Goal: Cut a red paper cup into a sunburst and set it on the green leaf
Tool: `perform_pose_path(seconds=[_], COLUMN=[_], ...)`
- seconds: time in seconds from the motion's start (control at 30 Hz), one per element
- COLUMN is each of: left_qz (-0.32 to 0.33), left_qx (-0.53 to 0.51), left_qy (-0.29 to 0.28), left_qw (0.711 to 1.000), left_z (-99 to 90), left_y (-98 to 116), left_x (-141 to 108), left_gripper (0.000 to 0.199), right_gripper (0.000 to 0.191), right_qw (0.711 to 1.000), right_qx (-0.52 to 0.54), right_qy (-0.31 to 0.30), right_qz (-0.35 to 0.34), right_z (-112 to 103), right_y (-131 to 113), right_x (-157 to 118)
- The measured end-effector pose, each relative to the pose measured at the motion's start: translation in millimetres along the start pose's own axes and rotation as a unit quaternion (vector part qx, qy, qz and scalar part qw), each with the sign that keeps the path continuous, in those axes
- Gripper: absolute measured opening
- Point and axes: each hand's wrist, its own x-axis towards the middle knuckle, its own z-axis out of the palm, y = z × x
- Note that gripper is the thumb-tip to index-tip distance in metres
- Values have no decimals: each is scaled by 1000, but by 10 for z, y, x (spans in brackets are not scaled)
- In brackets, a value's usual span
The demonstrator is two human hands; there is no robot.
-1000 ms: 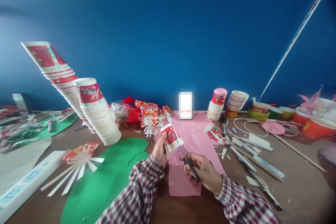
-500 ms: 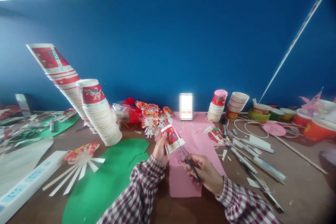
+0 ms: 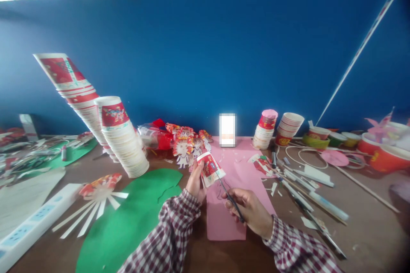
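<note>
A red and white paper cup is gripped in my left hand, tilted above the pink paper sheet. My right hand is closed around the handles of dark scissors. Their blades point up and left and reach the cup's lower right edge; whether they are into the paper is too small to tell. Dark drawn lines show on the pink sheet under the scissors. Just behind the cup lie several paper cut-out figures.
Tall leaning stacks of paper cups stand at the left, beside a green paper sheet, a cut fringed cup and a power strip. At the right are smaller cup stacks, pens and orange bowls.
Hardly anything differs. Both hands, the cup and the scissors stay in nearly the same place, with the scissors' tip still at the cup's edge.
</note>
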Motion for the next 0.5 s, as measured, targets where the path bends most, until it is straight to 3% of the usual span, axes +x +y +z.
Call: perform_pose_path(seconds=[0.5], left_qz=[-2], left_qx=[3], left_qy=[-10], left_qw=[1000], left_z=[-23], left_y=[-17], left_x=[21], left_gripper=[33], right_gripper=[34], right_qw=[1000], right_qx=[-20], right_qy=[19], right_qz=[-11], right_z=[-27], right_y=[147], right_x=[34])
